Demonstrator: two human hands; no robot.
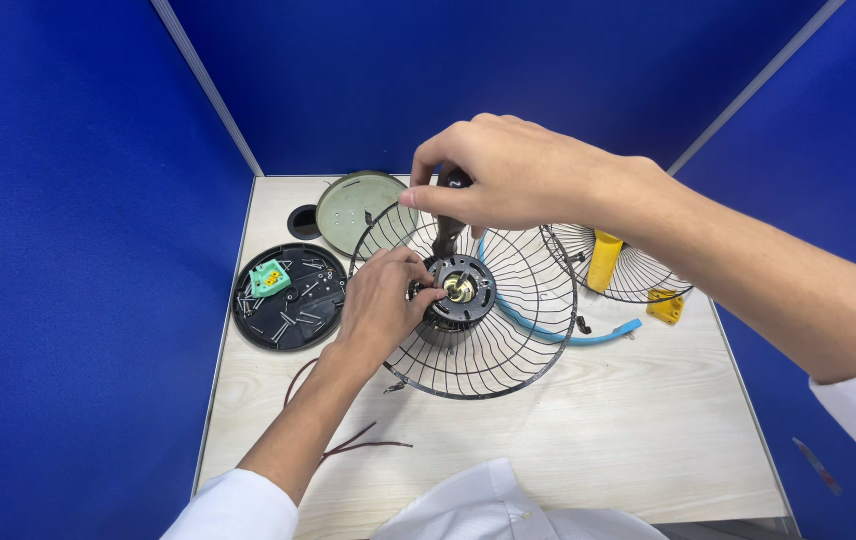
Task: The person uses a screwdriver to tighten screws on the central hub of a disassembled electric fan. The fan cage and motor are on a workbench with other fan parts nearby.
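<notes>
A black wire fan guard point(508, 340) lies on the pale wooden table point(598, 430), with a round black motor hub point(463, 290) at its middle. My left hand point(383, 300) rests on the guard and pinches the left side of the hub. Above it, my right hand point(503, 180) grips the dark handle of a screwdriver point(448, 225) that stands upright with its tip down at the hub.
A black round tray point(288, 300) with several screws and a green part sits at the left. Behind it lie a grey-green disc point(358, 205) and a table hole. A second wire guard point(613, 265) with yellow parts, a blue ring strip point(568, 335) and brown wires point(358, 440) surround it.
</notes>
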